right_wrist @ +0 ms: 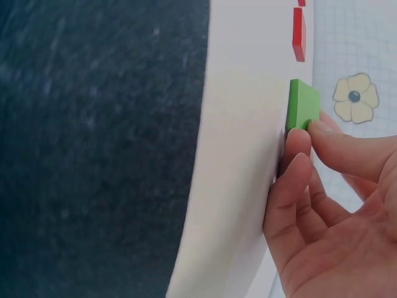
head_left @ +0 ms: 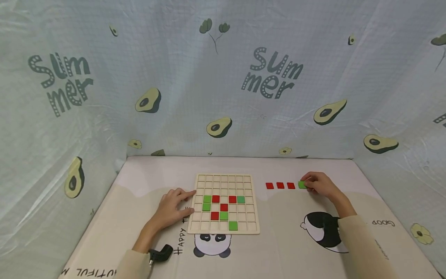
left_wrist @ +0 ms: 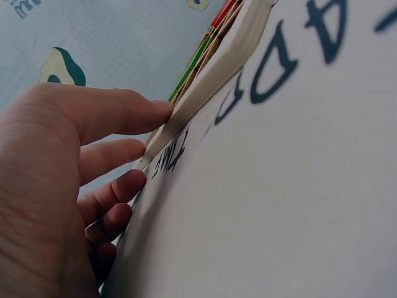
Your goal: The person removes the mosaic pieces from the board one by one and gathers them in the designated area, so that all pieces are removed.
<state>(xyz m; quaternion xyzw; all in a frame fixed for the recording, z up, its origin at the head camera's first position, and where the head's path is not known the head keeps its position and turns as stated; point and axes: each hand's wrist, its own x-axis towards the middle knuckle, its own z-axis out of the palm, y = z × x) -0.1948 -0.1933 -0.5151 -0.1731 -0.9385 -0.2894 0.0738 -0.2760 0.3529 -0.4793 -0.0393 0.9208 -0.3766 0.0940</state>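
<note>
A square wooden grid board (head_left: 246, 217) lies mid-table with several green and red square tiles in its cells. My left hand (head_left: 170, 207) rests at its left side, thumb and index finger extended. In the left wrist view, fingertips touch the board's pale side edge (left_wrist: 214, 77). Off to the right, my right hand (head_left: 321, 184) pinches a green tile (right_wrist: 304, 107) at its near end, thumb on its face and fingers curled at its edge. That tile stands at the right end of a row, beside three red tiles (head_left: 280, 185).
The tablecloth has a printed panda (head_left: 212, 246) below the board and a black-and-white figure (head_left: 322, 230) under the right forearm. Hanging cloth (head_left: 184, 128) with avocado prints walls in the back and both sides. A black strap-like piece (head_left: 162, 254) is by the left wrist.
</note>
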